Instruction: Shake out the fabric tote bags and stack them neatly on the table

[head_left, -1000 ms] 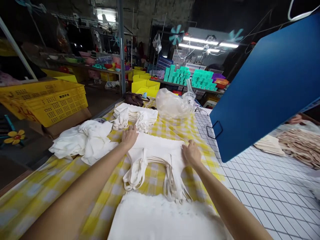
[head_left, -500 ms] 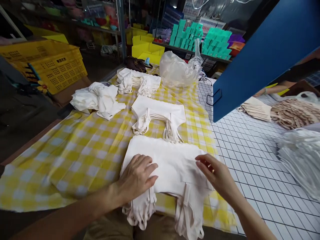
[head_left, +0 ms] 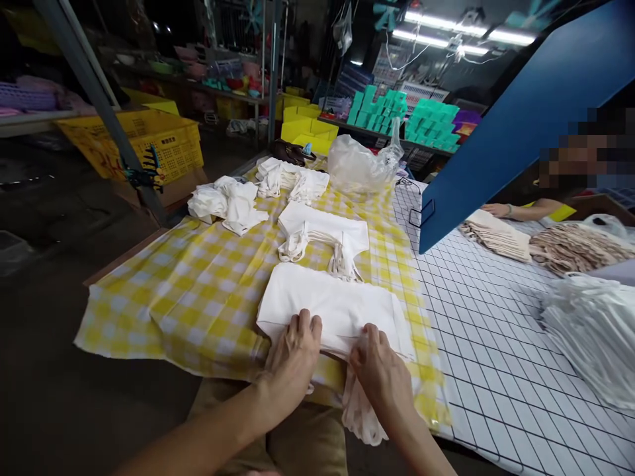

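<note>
Two hands down on the nearest white stack [head_left: 335,304]! The left hand [head_left: 297,357] has its fingers bunched together over the near edge; the right hand [head_left: 380,367] curls onto that same edge, straps [head_left: 364,413] dangling beneath it. Undersides are hidden, so I cannot tell whether either one clamps the cloth.

Count them: three white stacks in all, with the second stack [head_left: 327,228] just past the fingers and the third stack [head_left: 297,178] behind it. One crumpled white pile [head_left: 231,201] sits ahead and left of the fingers, all on one checked cloth [head_left: 193,304]. Two beige piles, a flat one [head_left: 499,235] and a ruffled one [head_left: 580,244], lie well off to the right.

Containers now: one yellow crate [head_left: 169,149], far left beyond the fingers, contents too dark to tell; one plastic bag [head_left: 360,165], straight ahead, puffed up, its contents unclear.
</note>
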A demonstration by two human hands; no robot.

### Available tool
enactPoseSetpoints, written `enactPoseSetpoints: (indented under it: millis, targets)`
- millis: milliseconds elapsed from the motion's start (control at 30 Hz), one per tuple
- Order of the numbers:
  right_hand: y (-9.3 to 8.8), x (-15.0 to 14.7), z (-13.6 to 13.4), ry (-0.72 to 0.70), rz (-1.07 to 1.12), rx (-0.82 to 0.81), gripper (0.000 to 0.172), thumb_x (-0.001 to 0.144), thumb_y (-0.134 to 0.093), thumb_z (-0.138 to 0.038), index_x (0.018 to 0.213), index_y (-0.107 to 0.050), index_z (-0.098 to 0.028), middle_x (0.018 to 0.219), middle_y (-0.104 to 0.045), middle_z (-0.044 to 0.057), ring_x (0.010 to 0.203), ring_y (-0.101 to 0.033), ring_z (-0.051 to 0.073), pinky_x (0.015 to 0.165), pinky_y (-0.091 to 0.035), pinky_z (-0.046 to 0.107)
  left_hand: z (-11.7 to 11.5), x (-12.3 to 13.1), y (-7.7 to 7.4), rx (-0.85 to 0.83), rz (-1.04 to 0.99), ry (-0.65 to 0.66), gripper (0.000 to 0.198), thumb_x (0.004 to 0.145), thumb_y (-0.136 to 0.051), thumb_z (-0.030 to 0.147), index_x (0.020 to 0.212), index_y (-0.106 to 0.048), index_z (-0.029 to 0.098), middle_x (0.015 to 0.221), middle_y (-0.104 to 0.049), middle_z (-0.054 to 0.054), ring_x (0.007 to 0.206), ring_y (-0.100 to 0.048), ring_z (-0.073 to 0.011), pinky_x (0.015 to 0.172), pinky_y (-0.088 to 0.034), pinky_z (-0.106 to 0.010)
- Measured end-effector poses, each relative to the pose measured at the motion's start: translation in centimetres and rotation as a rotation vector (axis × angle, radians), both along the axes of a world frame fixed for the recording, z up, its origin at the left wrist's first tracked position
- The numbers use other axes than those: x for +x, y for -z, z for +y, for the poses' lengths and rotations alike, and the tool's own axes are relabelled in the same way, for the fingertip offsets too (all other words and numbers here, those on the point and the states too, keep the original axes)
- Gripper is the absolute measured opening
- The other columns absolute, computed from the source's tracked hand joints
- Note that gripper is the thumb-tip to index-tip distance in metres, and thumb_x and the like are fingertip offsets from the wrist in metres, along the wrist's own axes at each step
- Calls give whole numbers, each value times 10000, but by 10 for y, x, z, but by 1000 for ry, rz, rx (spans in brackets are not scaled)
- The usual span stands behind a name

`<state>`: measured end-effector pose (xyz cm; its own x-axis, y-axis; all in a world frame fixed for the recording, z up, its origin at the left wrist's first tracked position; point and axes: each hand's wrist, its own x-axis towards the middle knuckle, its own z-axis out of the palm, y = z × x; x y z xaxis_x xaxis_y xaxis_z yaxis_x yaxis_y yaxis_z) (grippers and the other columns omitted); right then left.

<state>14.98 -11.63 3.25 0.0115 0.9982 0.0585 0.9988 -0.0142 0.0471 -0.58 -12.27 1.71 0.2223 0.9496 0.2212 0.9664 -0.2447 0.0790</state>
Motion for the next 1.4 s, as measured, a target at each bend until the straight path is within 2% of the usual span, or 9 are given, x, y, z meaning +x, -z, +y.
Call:
enactPoseSetpoints:
  millis: [100,200,400,567,700,867,1100,1233,1400]
  targets:
    - [-10,-1,-2,22,-14,-69,172,795,-436,-144,946,-513,-171,855,-608,53,551,-556,135,466,-200,254,-4,-4,-7,-50,-31,-9,388,757,-439,-15,1112,-487,135,1005,-479,-94,813,-557,-178,651,-496,-279]
    - [-18,4,-3,45,31,-114,210,802,-420,-131,978,-526,-177,882,-638,64,606,-582,163,490,-230,260,-2,-15,-15,-196,-169,47,396,761,-415,-21,1107,-505,149,1011,-509,-84,822,-570,-161,667,-489,-253]
    - [-17,29,6,-16,284,-28,254,854,-348,-245,953,-576,-190,941,-669,92,791,-614,219,614,-368,280,10,-39,-14,-340,-543,168,384,758,-440,29,1088,-567,180,1002,-616,-57,908,-577,-167,812,-461,-274]
    - [-22,40,16,-6,543,-83,287,805,-404,-385,894,-613,-210,710,-675,55,682,-615,217,578,-398,281,22,-51,-23,-381,-712,141,343,782,-422,69,1054,-617,143,997,-641,-66,937,-587,-159,863,-446,-260]
    - [-28,43,23,-7,715,-88,347,755,-469,-492,845,-633,-200,659,-653,48,623,-588,203,534,-388,268,36,-56,-28,-372,-705,139,347,817,-358,95,1004,-649,129,943,-608,-73,854,-599,-141,788,-458,-233]
    - [-28,47,35,8,877,-110,337,690,-536,-509,721,-633,-188,719,-652,49,671,-566,192,567,-398,256,65,-56,-21,-305,-614,190,296,823,-379,148,872,-671,137,875,-596,-69,815,-580,-154,746,-435,-238]
    - [-15,51,54,80,903,-148,326,679,-523,-493,650,-602,-178,623,-581,17,612,-502,159,528,-347,238,103,-58,-18,-608,-735,168,214,725,-475,197,773,-672,131,762,-637,-34,723,-555,-143,631,-398,-208]
    - [-10,51,60,124,898,-177,331,657,-530,-496,640,-603,-174,607,-562,12,608,-488,158,538,-340,243,110,-67,-13,-814,-827,186,254,707,-510,314,769,-648,110,538,-495,28,487,-396,-84,460,-278,-193]
    - [-7,51,61,157,947,-195,344,645,-548,-510,656,-609,-172,606,-560,7,618,-495,159,555,-354,246,114,-71,-10,-883,-881,194,320,679,-549,403,764,-637,107,474,-395,55,438,-303,-67,425,-210,-198]
